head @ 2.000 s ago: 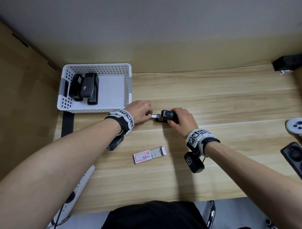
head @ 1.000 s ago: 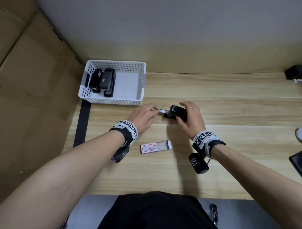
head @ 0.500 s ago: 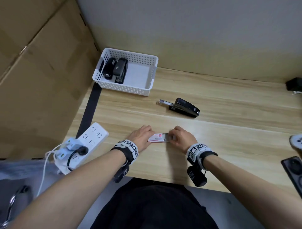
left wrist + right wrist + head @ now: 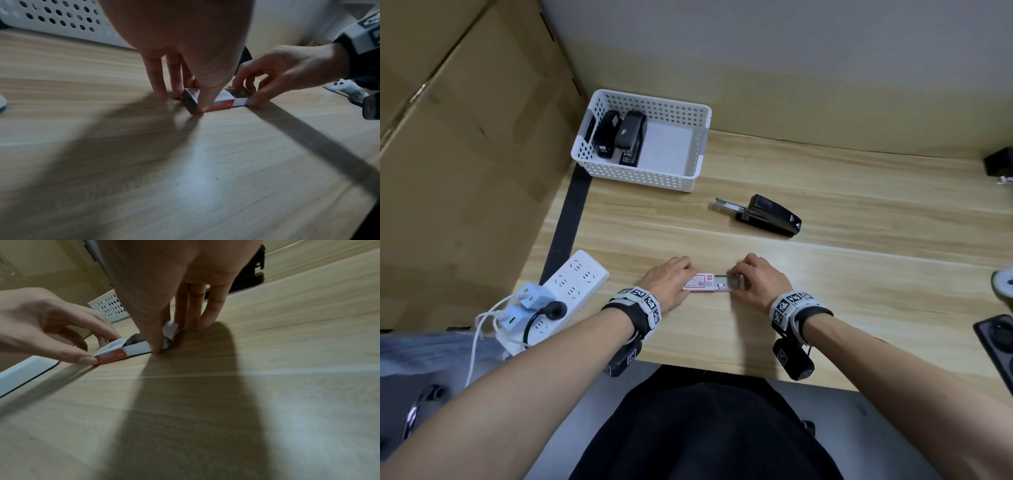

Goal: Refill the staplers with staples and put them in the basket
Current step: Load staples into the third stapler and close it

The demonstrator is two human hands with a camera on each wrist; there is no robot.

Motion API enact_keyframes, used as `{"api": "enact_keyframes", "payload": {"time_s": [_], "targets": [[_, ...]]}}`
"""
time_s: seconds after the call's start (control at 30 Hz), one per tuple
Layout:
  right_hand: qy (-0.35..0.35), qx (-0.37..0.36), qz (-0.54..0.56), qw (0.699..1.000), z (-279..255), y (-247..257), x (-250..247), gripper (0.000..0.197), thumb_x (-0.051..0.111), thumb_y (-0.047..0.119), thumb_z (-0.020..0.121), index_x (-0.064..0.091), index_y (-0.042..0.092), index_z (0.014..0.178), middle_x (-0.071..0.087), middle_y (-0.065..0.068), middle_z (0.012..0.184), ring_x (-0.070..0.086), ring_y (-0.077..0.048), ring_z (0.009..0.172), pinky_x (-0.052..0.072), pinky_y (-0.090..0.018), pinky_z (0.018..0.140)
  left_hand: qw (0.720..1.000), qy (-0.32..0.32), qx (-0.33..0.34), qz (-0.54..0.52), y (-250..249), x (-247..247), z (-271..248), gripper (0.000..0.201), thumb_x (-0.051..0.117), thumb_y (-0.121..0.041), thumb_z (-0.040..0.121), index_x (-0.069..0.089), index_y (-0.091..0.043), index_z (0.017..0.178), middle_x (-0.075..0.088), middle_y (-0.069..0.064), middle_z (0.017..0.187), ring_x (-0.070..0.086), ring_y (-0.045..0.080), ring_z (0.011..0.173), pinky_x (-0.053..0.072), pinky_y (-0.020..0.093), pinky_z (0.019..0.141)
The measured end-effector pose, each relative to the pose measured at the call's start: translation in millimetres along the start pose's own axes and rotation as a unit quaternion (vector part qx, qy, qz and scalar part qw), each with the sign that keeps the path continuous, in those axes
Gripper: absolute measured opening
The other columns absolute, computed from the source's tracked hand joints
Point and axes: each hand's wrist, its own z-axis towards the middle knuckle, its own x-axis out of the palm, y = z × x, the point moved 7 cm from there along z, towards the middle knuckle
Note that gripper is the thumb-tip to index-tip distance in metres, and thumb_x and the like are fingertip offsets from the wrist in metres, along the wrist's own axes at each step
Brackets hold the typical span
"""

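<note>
Where the desk (image 4: 825, 308) meets the person's lap, at its near edge, both hands work on one small box.

Staple box (image 4: 700, 283): a flat red-and-white sleeve lying on the desk near the middle of the near edge, with a white inner tray (image 4: 724, 284) slid partly out toward the right; a small end flap stands up at the tray's right end.

Left hand (image 4: 671, 282): thumb and fingers pinch the sleeve from both long sides and steady it on the desk; the fingertips (image 4: 202, 108) press its red side.

Right hand (image 4: 763, 282): thumb and fingers pinch the tray's pulled-out end, with the other fingertips (image 4: 203, 326) touching the desk just behind it.

Open stapler (image 4: 770, 216): black, lying alone toward the middle of the desk, well apart from the hands, its silver staple rail (image 4: 729, 205) pushed out and pointing at the basket.

Basket (image 4: 640, 171): white, perforated, at the far left corner of the desk; two black staplers (image 4: 619, 137) lie side by side against its left wall.

Power strip (image 4: 571, 287): white, at the left edge of the desk by the near corner, with plugs and cables in it.

Far right corner: a dark object (image 4: 1000, 164), too cut off to name.
</note>
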Motion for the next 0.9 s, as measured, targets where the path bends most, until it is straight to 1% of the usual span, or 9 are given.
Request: {"api": "enact_keyframes", "payload": {"time_s": [0.2, 0.33, 0.43, 0.5, 0.57, 0.6, 0.7, 0.83, 0.9], "targets": [[-0.01, -0.011, 0.017, 1.0, 4, 2, 0, 0.033, 0.069, 0.041, 0.08, 0.063, 0.034, 0.111, 0.051, 0.006, 0.109, 0.05, -0.017, 0.104, 0.049, -0.033, 0.069, 1.0, -0.001, -0.006, 0.006, 12, 2, -1, 0.027, 0.057, -0.029, 0.09, 0.06, -0.022, 0.116, 0.049, -0.004, 0.114, 0.048, 0.018, 0.109, 0.049, 0.036, 0.069], [-0.009, -0.019, 0.019, 1.0, 5, 1, 1, 0.035, 0.071, 0.043, 0.079, 0.063, 0.034, 0.112, 0.051, 0.007, 0.11, 0.05, -0.016, 0.104, 0.05, -0.033, 0.07, 1.0, -0.008, 0.014, 0.019, 15, 0, 0, 0.023, 0.056, -0.028, 0.091, 0.061, -0.02, 0.113, 0.05, -0.003, 0.112, 0.05, 0.019, 0.106, 0.048, 0.035, 0.063], [-0.011, -0.025, 0.051, 0.998, 3, 0, 0, 0.039, 0.069, 0.049, 0.077, 0.059, 0.037, 0.112, 0.05, 0.011, 0.109, 0.05, -0.01, 0.101, 0.048, -0.031, 0.071, 0.999, -0.01, 0.024, 0.023, 15, 1, 0, 0.022, 0.057, -0.028, 0.09, 0.061, -0.019, 0.109, 0.05, -0.002, 0.11, 0.052, 0.02, 0.103, 0.048, 0.036, 0.061], [-0.024, -0.032, 0.073, 0.997, -1, -1, -3, 0.031, 0.065, 0.053, 0.079, 0.054, 0.039, 0.104, 0.05, 0.015, 0.106, 0.05, -0.006, 0.096, 0.047, -0.029, 0.07, 0.999, -0.007, 0.024, 0.028, 15, 1, 1, 0.022, 0.057, -0.029, 0.09, 0.061, -0.02, 0.109, 0.049, -0.002, 0.11, 0.052, 0.02, 0.103, 0.048, 0.035, 0.061], [-0.037, -0.043, 0.075, 0.996, -5, -3, -6, 0.019, 0.062, 0.052, 0.084, 0.051, 0.043, 0.096, 0.049, 0.016, 0.102, 0.05, -0.007, 0.092, 0.044, -0.028, 0.066, 0.999, -0.003, 0.026, 0.032, 15, 0, 2, 0.023, 0.056, -0.029, 0.09, 0.06, -0.019, 0.111, 0.049, -0.002, 0.112, 0.051, 0.02, 0.104, 0.048, 0.035, 0.061], [-0.039, -0.046, 0.072, 0.996, -6, -4, -7, 0.016, 0.062, 0.051, 0.085, 0.052, 0.043, 0.095, 0.048, 0.015, 0.101, 0.049, -0.008, 0.093, 0.044, -0.029, 0.065, 0.999, -0.001, 0.028, 0.033, 14, -1, 2, 0.024, 0.056, -0.028, 0.09, 0.06, -0.018, 0.112, 0.05, -0.001, 0.113, 0.051, 0.02, 0.105, 0.047, 0.035, 0.061], [-0.038, -0.045, 0.064, 0.996, -4, -4, -10, 0.017, 0.065, 0.047, 0.084, 0.06, 0.04, 0.099, 0.047, 0.015, 0.102, 0.047, -0.008, 0.098, 0.043, -0.029, 0.065, 0.999, 0.009, 0.024, 0.038, 13, -1, 2, 0.026, 0.056, -0.028, 0.09, 0.059, -0.018, 0.114, 0.049, -0.001, 0.115, 0.05, 0.02, 0.106, 0.047, 0.035, 0.063], [-0.042, -0.049, 0.041, 0.997, 1, 4, -15, 0.02, 0.064, 0.031, 0.078, 0.063, 0.034, 0.098, 0.05, 0.012, 0.107, 0.048, -0.012, 0.102, 0.039, -0.026, 0.063, 0.999, 0.012, 0.022, 0.036, 14, -1, 2, 0.025, 0.056, -0.029, 0.09, 0.06, -0.018, 0.113, 0.049, -0.002, 0.115, 0.05, 0.019, 0.106, 0.048, 0.035, 0.064], [-0.037, -0.049, 0.018, 0.998, 2, 6, -15, 0.018, 0.062, 0.032, 0.079, 0.064, 0.029, 0.097, 0.05, 0.009, 0.108, 0.049, -0.015, 0.105, 0.04, -0.027, 0.062, 0.999, 0.01, 0.025, 0.031, 14, -2, 2, 0.025, 0.057, -0.028, 0.09, 0.06, -0.018, 0.113, 0.049, -0.002, 0.114, 0.05, 0.02, 0.106, 0.049, 0.036, 0.064]]}}
